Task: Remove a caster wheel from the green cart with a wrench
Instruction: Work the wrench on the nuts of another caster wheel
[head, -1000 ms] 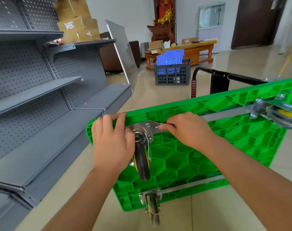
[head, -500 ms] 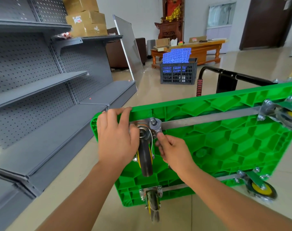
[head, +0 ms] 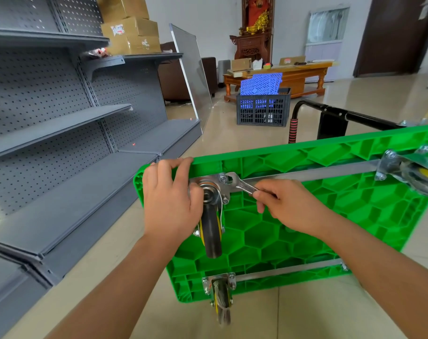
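Mid-frame, the right hand (head: 291, 206) grips the wrench (head: 240, 183) on a bolt of the caster wheel (head: 211, 231). The left hand (head: 170, 201) clasps the green cart (head: 306, 228) edge, covering the caster plate. Grey shelving (head: 61, 143) fills the left.

Cart underside (head: 330, 216) bright green, moulded in a honeycomb rib pattern; crossbars (head: 306, 176) silver-grey. Caster wheel (head: 211, 237) dark grey tread, yellow hub, bright steel bracket. Wrench (head: 240, 183) plain silver. Cart handle (head: 342, 116) black, grip (head: 293, 130) striped red and black. Shelving (head: 61, 133) grey, back panels dotted with perforations. Crate (head: 263, 110) dark grey lattice holding blue grid panels (head: 260, 86)
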Available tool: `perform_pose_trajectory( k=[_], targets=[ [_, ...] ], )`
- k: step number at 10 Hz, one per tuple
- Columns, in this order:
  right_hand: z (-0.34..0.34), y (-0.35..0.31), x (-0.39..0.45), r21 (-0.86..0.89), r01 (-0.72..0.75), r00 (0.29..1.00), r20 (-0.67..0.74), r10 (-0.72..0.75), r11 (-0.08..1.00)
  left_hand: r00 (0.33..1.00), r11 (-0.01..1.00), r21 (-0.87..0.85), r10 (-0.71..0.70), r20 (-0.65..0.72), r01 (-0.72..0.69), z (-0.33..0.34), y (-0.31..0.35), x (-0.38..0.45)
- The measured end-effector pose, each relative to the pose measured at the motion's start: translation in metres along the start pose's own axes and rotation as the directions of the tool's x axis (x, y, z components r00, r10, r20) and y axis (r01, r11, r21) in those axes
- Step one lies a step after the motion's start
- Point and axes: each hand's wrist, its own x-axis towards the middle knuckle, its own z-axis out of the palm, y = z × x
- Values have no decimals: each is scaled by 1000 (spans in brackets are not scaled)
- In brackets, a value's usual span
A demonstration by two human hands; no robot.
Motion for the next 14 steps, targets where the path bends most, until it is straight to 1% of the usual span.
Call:
perform_pose_trajectory(
  k=[1,2,3,4,5,6,7,8,9,10,11,12,13,14],
  targets=[
    [-1,-1,4,-77,41,999,-22,-43,996,1000,1000,0,-4,14,4,-1,0,0],
    [4,0,9,-122,40,997,-61,-48,992,1000,1000,4,-5,22,5,-1,0,0],
    [4,-1,11,-134,25,998,-61,-33,991,1000,1000,5,4,26,-4,-1,-1,0],
    [4,0,13,-185,38,996,-69,-52,982,1000,1000,5,2,23,-2,-1,-1,1],
    [-1,1,16,-317,41,989,-122,-84,947,1000,1000,-1,0,15,1,0,-1,0],
    [-7,-4,19,-467,9,983,-157,-93,884,1000,1000,-8,-3,15,3,0,-1,1],
    [-4,0,24,-495,-23,981,-178,-75,868,1000,1000,-5,1,18,0,0,-2,1],
    [15,16,23,-193,-48,980,-200,9,980,1000,1000,-10,-1,15,1,1,-2,2],
    [62,15,6,314,-140,974,-125,187,939,1000,1000,-11,-9,-4,9,3,0,2],
    [92,6,-1,501,-148,956,-149,254,853,1000,1000,-24,-16,-26,16,4,2,1],
    [89,7,-2,498,-132,966,-130,224,857,999,999,-28,-20,-29,19,2,1,0],
    [80,16,-12,445,-103,983,-92,160,890,1000,1000,-17,-7,-3,7,0,0,-1],
    [64,19,-15,349,-104,989,-64,134,931,1000,1000,-11,-13,12,13,-1,0,0],
    [44,18,-8,194,-95,989,-94,115,976,1000,1000,-16,-20,12,21,0,2,1]
  ],
)
